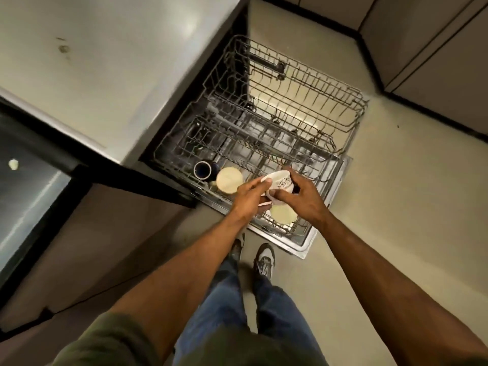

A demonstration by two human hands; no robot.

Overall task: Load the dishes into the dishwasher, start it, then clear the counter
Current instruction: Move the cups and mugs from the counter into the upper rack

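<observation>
The dishwasher stands open with both wire racks pulled out; the lower rack (pixel 324 165) reaches over the open door (pixel 303 249). Over the near end of that rack, a white mug with dark print (pixel 280 182) is held by both hands: my left hand (pixel 249 196) grips its near side and my right hand (pixel 303 196) curls round its far side. A dark blue mug (pixel 203 170) and a cream cup (pixel 229 180) sit in the rack to the left. Below my hands in the rack lies another cream dish (pixel 284 213).
The upper rack (pixel 303 96) holds no dishes that I can see. A grey counter (pixel 92 75) runs along the left, with a dark stove top (pixel 26 180) beside it. Cabinets (pixel 435 48) close the far right corner. My feet (pixel 264 260) stand on beige floor at the door's edge.
</observation>
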